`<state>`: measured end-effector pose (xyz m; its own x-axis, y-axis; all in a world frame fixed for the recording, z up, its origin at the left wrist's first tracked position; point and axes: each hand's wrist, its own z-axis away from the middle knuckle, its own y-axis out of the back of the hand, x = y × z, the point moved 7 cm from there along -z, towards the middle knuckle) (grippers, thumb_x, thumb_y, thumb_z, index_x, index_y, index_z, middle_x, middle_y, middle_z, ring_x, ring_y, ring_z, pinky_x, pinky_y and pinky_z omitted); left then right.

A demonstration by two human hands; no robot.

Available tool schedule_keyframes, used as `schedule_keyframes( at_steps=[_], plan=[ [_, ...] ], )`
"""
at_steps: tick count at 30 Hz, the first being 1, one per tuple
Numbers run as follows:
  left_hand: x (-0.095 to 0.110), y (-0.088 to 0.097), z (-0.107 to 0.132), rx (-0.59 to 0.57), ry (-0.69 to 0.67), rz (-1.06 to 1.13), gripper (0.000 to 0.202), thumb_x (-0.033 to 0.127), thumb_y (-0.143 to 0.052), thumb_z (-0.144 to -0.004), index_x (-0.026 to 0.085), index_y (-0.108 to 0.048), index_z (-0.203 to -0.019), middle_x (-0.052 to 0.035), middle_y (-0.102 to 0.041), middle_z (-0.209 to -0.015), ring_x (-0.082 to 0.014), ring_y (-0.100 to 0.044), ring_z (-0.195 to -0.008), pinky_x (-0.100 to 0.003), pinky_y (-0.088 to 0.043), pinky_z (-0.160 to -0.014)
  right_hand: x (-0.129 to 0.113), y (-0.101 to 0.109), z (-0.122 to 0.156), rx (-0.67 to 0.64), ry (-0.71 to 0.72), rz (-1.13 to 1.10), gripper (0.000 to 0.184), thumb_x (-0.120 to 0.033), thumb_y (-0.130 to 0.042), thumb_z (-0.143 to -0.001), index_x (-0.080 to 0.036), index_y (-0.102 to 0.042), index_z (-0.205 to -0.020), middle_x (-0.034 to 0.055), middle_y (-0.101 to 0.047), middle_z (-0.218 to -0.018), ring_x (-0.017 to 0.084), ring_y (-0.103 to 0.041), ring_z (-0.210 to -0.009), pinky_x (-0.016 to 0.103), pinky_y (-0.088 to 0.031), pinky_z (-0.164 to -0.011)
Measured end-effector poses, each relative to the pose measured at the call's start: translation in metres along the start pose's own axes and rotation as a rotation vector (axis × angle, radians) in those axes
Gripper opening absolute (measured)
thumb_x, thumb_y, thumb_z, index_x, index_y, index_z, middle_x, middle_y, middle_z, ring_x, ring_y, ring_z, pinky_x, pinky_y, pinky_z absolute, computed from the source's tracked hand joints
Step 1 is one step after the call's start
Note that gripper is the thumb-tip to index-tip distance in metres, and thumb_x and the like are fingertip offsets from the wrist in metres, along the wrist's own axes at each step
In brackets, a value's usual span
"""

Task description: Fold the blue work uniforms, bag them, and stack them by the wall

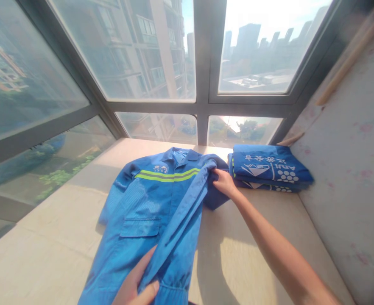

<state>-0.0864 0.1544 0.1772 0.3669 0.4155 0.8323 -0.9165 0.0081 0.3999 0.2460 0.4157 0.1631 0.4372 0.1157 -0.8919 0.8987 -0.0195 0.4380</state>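
Big windows [128, 51] with gray frames stand behind a pale ledge [253, 262], and tall buildings [246, 40] show through the glass. Sun falls on the ledge, and a wall [346, 182] with faint pink flowers runs along its right edge.

One blue jacket [139, 203] lies face up around the middle of the ledge. Its collar [180, 156] points to the far edge, and its bottom runs out of view on the near side. It has a bright yellow-green stripe [155, 176] across the chest and a pocket flap [139, 227] lower down.

Both hands have hold of the jacket. The right hand [224, 183] pinches the cloth near the shoulder. The left hand [136, 281] grips the low end of a long fold [182, 216] — thumb on one side, fingers on the other. I can't tell if that fold is a sleeve or the jacket's side.

Near the far right corner sits a pile of folded blue clothes [260, 163] with white letters and dots — just beside the right hand.
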Motion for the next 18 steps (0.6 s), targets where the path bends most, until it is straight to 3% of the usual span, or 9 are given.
schedule_keyframes(
  at_steps=[2,5,7,10,12,15,18],
  plan=[
    [-0.007,-0.009,0.002,-0.044,0.0,0.007,0.072,0.048,-0.081,-0.056,0.026,-0.073,-0.124,-0.0055,-0.066,-0.136,-0.0416,-0.049,-0.138,-0.05,-0.043,-0.114,-0.033,0.033,-0.014,-0.069,0.202,0.294,0.052,-0.002,-0.057,-0.068,-0.018,-0.073,-0.115,0.0071,-0.074,-0.113,0.028,-0.065,-0.108,0.042,-0.047,-0.103],
    [-0.014,-0.045,0.008,-0.136,-0.036,0.034,0.068,0.042,-0.077,-0.062,0.028,-0.071,-0.128,-0.0062,-0.063,-0.14,-0.0388,-0.05,-0.137,-0.05,-0.039,-0.117,-0.089,0.103,-0.03,0.05,0.421,0.62,0.063,0.003,-0.052,-0.073,-0.013,-0.064,-0.133,0.0094,-0.068,-0.128,0.028,-0.06,-0.12,0.042,-0.046,-0.104],
    [-0.012,-0.09,0.014,-0.252,-0.109,0.031,0.065,0.034,-0.074,-0.064,0.03,-0.07,-0.129,-0.0055,-0.063,-0.14,-0.0368,-0.053,-0.135,-0.047,-0.038,-0.118,-0.121,0.146,-0.039,0.126,0.477,0.758,0.056,0.003,-0.049,-0.081,-0.008,-0.062,-0.134,0.012,-0.064,-0.135,0.026,-0.057,-0.126,0.039,-0.042,-0.105],
    [-0.002,-0.177,0.025,-0.44,-0.274,-0.057,0.068,0.025,-0.067,-0.069,0.031,-0.066,-0.136,-0.0055,-0.061,-0.143,-0.0332,-0.054,-0.134,-0.041,-0.038,-0.118,-0.152,0.195,-0.058,0.197,0.456,0.937,0.038,-0.005,-0.041,-0.094,0.006,-0.065,-0.12,0.0204,-0.063,-0.132,0.025,-0.053,-0.13,0.033,-0.037,-0.102],
    [0.004,-0.234,0.031,-0.475,-0.398,-0.133,0.069,0.028,-0.064,-0.076,0.03,-0.058,-0.144,-0.008,-0.057,-0.147,-0.0319,-0.054,-0.133,-0.039,-0.039,-0.116,-0.158,0.218,-0.075,0.243,0.39,1.045,0.041,-0.014,-0.036,-0.099,0.014,-0.065,-0.108,0.0265,-0.063,-0.128,0.028,-0.052,-0.131,0.035,-0.036,-0.098],
    [-0.001,-0.307,0.037,-0.588,-0.545,-0.281,0.062,0.039,-0.071,-0.075,0.027,-0.064,-0.135,-0.0135,-0.061,-0.138,-0.0363,-0.057,-0.126,-0.045,-0.047,-0.107,-0.145,0.241,-0.102,0.258,0.236,1.158,0.053,-0.028,-0.039,-0.097,0.019,-0.062,-0.089,0.0356,-0.062,-0.121,0.035,-0.053,-0.129,0.042,-0.035,-0.092],
    [-0.009,-0.334,0.036,-0.621,-0.662,-0.369,0.048,0.042,-0.073,-0.076,0.027,-0.07,-0.122,-0.0161,-0.065,-0.13,-0.0387,-0.057,-0.124,-0.051,-0.048,-0.105,-0.114,0.258,-0.121,0.252,0.082,1.136,0.063,-0.04,-0.047,-0.092,0.021,-0.058,-0.081,0.0395,-0.062,-0.114,0.036,-0.055,-0.126,0.044,-0.035,-0.091]
  ],
)
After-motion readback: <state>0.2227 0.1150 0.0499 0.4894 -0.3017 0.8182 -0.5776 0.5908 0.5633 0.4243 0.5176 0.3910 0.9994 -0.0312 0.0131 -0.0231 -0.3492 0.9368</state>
